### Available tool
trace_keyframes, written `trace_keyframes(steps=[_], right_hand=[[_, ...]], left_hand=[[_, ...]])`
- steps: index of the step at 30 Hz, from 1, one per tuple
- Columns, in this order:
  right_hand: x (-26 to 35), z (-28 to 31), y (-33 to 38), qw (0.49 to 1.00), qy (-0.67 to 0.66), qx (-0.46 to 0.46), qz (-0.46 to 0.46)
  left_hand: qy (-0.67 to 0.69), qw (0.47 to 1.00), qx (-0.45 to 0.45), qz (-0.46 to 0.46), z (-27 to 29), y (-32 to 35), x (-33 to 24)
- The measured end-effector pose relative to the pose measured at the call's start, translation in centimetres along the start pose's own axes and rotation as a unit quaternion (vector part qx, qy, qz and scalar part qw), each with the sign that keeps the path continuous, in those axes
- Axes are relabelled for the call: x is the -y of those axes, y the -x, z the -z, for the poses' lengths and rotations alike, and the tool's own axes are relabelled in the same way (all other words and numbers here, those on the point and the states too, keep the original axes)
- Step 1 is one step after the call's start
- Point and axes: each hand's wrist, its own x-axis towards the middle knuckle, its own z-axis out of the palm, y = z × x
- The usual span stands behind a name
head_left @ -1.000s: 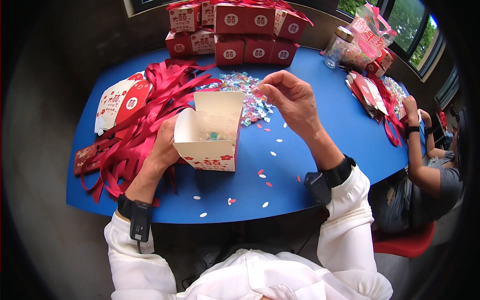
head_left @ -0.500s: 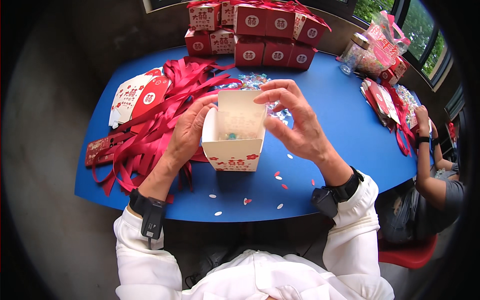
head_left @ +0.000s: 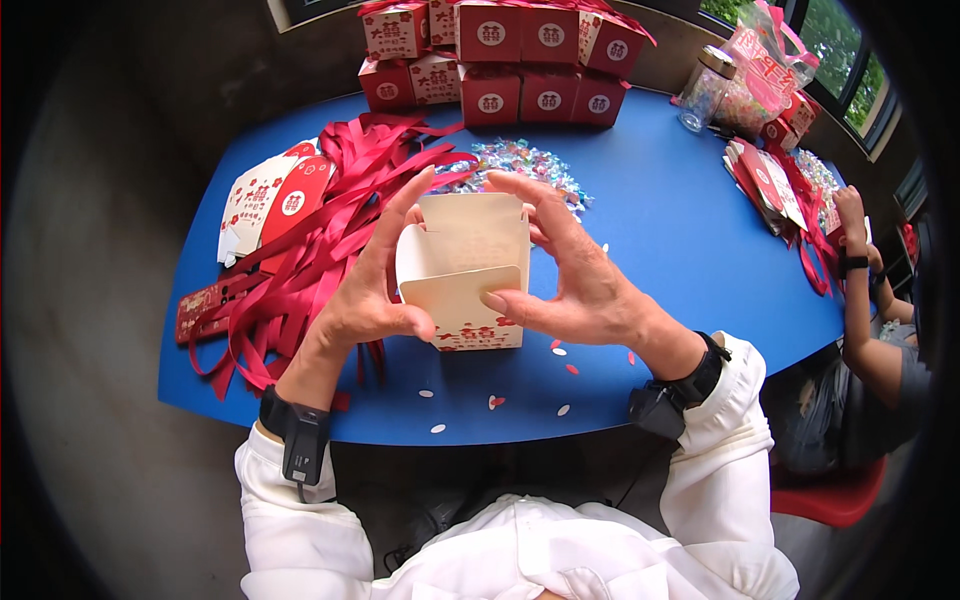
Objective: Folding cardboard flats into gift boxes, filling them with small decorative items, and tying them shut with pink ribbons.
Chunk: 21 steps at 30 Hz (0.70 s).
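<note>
a person in white sleeves holds a small cream favour box [head_left: 465,270] upright just above the near middle of the blue counter [head_left: 660,215], both hands wrapped round it. the left hand [head_left: 365,290] braces the box's left wall, its grip closed on the card with the thumb pressed low on the front and the forefinger raised along the far corner, apparently to keep the walls square. the right hand [head_left: 570,275] curves over the right side, its grip also on the box, thumb pushing the rounded front flap [head_left: 455,290] inward while the fingers spread above the opening, a hold that looks meant to fold the top shut. the flaps stand partly raised, and whatever lies inside is hidden by flap and fingers. left of the box sprawls a heap of red ribbons [head_left: 330,215], and beside it a fan of flat red-and-white box blanks [head_left: 265,200], laid within easy reach of the left arm. just beyond the box sits a loose pile of foil-wrapped sweets [head_left: 520,165]. at the far edge, finished red boxes [head_left: 500,55] are stacked in two rows, closed, out of the working space. to the far right a clear jar [head_left: 703,90] stands holding pale sweets, near bags and more red blanks. small paper scraps [head_left: 495,402] dot the near counter. a second person's arm [head_left: 860,300] rests at the right edge, apart from the work.
</note>
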Motion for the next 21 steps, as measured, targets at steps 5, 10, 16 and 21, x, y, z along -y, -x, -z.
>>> trace_keyframes(steps=[5,10,16,21], right_hand=[[-0.14,-0.35,0.13,1.0,-0.016,-0.007,0.005],[0.01,-0.46,0.0,0.999,-0.047,0.003,0.006],[-0.18,0.31,0.03,0.999,-0.004,0.047,-0.022],[-0.18,0.01,0.24,0.997,-0.041,0.019,-0.059]], left_hand=[[-0.04,0.999,0.007,-0.022,-0.06,-0.04,0.49],[-0.047,0.998,-0.005,-0.044,0.16,0.14,0.78],[0.006,0.999,-0.033,-0.009,0.37,0.01,0.28],[-0.004,0.999,-0.037,-0.024,0.36,-0.18,0.81]])
